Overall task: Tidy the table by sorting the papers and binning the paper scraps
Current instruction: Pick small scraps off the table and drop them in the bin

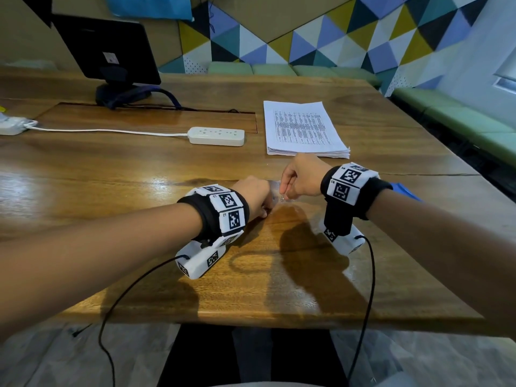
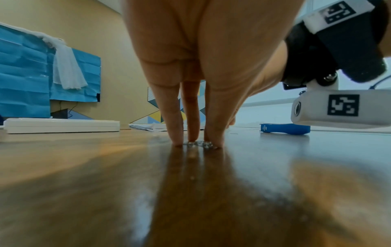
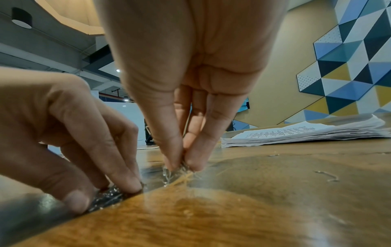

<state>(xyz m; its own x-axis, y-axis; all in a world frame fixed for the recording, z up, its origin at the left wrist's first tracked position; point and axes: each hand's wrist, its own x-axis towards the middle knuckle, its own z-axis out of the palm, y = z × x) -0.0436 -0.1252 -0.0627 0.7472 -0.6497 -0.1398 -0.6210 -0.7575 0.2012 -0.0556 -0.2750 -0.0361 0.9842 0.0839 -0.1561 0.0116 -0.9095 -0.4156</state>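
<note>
The wooden table (image 1: pixel 117 169) carries a dark monitor (image 1: pixel 109 43) at the far left, a white power strip (image 1: pixel 217 136) in front of it, and a neat stack of papers (image 1: pixel 304 129) at the far right whose top sheet shows columns of print too small to read; a blue tool (image 2: pixel 284 129) lies near the right wrist, its white lettering illegible. The left hand (image 1: pixel 252 195) presses curled fingertips (image 3: pixel 129 183) down on a small glinting heap of staples (image 2: pixel 197 144) at mid-table. Just beside it the right hand (image 1: pixel 300 178) pinches a tuft of the same shiny bits (image 3: pixel 177 170) between thumb and fingers, and a few loose staples (image 3: pixel 327 175) lie apart to the right.
</note>
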